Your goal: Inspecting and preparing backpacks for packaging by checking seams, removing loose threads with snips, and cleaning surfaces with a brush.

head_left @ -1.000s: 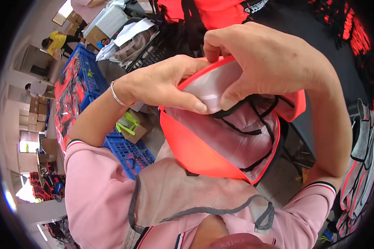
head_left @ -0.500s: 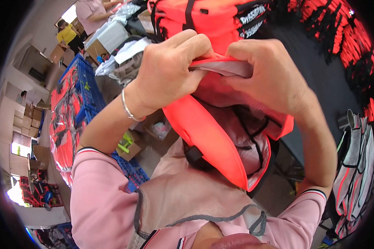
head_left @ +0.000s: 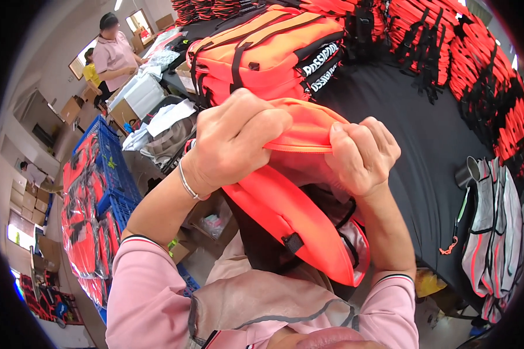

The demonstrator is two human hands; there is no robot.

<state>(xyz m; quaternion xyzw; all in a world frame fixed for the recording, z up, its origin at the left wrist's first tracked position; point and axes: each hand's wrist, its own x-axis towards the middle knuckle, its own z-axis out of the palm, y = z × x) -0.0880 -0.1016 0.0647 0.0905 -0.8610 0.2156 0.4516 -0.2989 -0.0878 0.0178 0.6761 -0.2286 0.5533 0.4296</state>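
Note:
A bright orange-red backpack (head_left: 291,218) hangs in front of my body, its grey lining and black straps partly in sight. Fingers of my left hand (head_left: 230,139) are closed on one end of a zippered edge (head_left: 303,149) of it. My right hand (head_left: 364,156) pinches the same edge at the other end, so the orange fabric between the two hands is stretched across. A black buckle or strap tab (head_left: 293,242) shows on the lower panel. The lower part of the bag's inside is partly hidden behind that panel and my right forearm.
Ahead, finished orange backpacks (head_left: 262,55) are stacked on a black-covered table (head_left: 396,128). Many orange-and-black pieces (head_left: 477,70) are piled at the far right. Grey pieces (head_left: 492,227) hang beside a metal cup (head_left: 467,173). Blue crates (head_left: 113,168) and bagged orange items stand left; a person (head_left: 113,58) works beyond.
The zippered edge has turned so its orange outer face shows instead of the grey lining. My right hand has lowered slightly, and the view has shifted, showing more of the table.

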